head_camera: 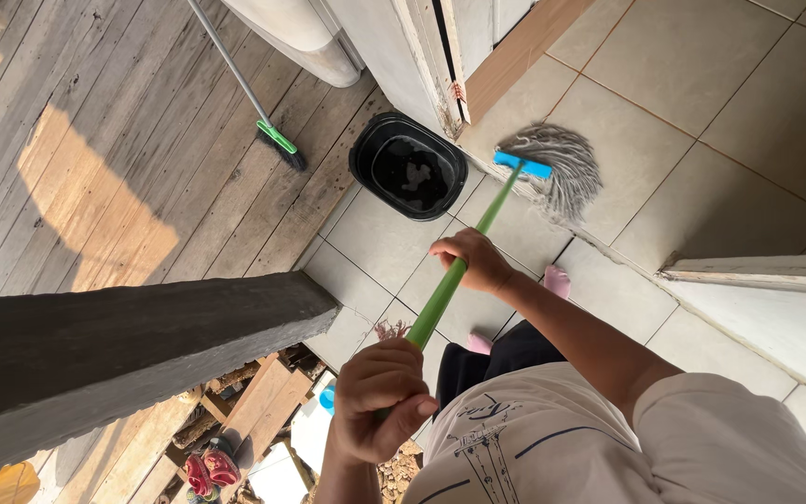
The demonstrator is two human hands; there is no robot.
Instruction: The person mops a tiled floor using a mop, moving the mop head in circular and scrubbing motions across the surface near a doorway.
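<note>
The biggest thing here is the tiled floor [701, 103], pale and smooth, and next to it lies a wooden deck [114, 140] with sun and shadow on it. A thick dark beam [123, 355] cuts across the near side, and a white door frame [422, 56] stands where deck and tiles meet. A black bucket [409, 165] sits on the tiles right beside that frame, with dark water in it. On the deck lies a broom [272, 135] with a grey pole and a green band, well apart from the hands. The person wears a white shirt [590, 439] and stands on the tiles, toes showing below. The thing in hand is a mop with a long green handle [459, 271]. Its long line runs from close to the body, up and away, to the blue clamp [522, 164] and the grey stringy mop head [562, 173], which rests on the tiles just beside the bucket. The left hand [380, 397] is nearest the body, and its fingers are curled tight around the near end of the handle. The right hand [473, 261] sits farther along, about midway up the pole, with its fingers also wrapped closed around it, so this hand is the one nearer the mop head. From both hands, the mop head lies straight ahead along the pole, away from the person.
</note>
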